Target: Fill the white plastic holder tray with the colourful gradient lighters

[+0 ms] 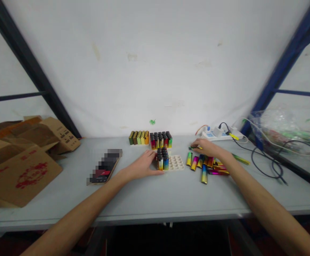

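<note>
In the middle of the table is a white tray (176,163) with round-cornered holes. Several upright lighters (162,160) with black tops fill its left part, while the holes on the right show bare. My left hand (143,165) grips the tray's left end, thumb along the near side and fingers behind. To the right, my right hand (204,146) pinches a lighter (194,148) lying near the table surface; its fingers partly cover it. Just nearer to me lies a loose pile of shiny multicoloured lighters (204,174).
Behind the tray stand a block of black-topped lighters (160,140) and a block of yellow-topped ones (139,138). A phone (107,167) and cardboard boxes (24,170) lie left. At right are a power strip (215,135), black cable (269,165) and clear plastic bag (280,121).
</note>
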The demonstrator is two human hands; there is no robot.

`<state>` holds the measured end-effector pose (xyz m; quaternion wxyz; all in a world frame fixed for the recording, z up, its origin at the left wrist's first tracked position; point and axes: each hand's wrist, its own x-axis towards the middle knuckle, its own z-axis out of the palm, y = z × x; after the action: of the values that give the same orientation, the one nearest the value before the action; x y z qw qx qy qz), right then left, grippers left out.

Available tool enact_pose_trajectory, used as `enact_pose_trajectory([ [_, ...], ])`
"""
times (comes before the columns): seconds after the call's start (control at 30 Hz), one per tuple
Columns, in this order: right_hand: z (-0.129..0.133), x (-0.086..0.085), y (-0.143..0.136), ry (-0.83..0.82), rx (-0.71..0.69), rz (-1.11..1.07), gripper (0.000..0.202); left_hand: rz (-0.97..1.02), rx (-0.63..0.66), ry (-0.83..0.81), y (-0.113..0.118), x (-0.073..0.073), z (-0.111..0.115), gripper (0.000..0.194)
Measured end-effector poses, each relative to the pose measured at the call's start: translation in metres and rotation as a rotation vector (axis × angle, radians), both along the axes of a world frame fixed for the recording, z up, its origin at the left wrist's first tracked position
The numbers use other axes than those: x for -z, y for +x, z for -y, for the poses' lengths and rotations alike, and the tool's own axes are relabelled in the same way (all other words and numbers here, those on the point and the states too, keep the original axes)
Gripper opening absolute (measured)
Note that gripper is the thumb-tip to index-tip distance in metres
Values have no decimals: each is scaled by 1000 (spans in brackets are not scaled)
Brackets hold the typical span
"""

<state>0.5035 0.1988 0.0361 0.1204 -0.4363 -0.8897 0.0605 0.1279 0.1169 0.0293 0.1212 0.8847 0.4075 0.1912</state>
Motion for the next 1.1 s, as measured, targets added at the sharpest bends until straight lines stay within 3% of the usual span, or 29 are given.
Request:
enact_pose_trajectory([
  [0.27, 16, -6, -33, 82, -32, -204, 26, -32, 2, 26, -1, 1, -1, 69],
  [0.4, 34, -17, -50, -1, 33, -432, 32, -40, 3, 37, -1, 0, 0, 68],
  [0.6, 51, -20, -76, 110, 122, -643, 33, -36, 10, 17, 0, -1, 0, 71],
  [0.83, 63, -21, -89, 181, 205, -637, 56, -41, 5, 9, -1, 1, -1, 77],
  [1.1, 61, -12, -89, 270, 244, -508, 37, -30, 1, 10, 0, 0, 0, 77],
])
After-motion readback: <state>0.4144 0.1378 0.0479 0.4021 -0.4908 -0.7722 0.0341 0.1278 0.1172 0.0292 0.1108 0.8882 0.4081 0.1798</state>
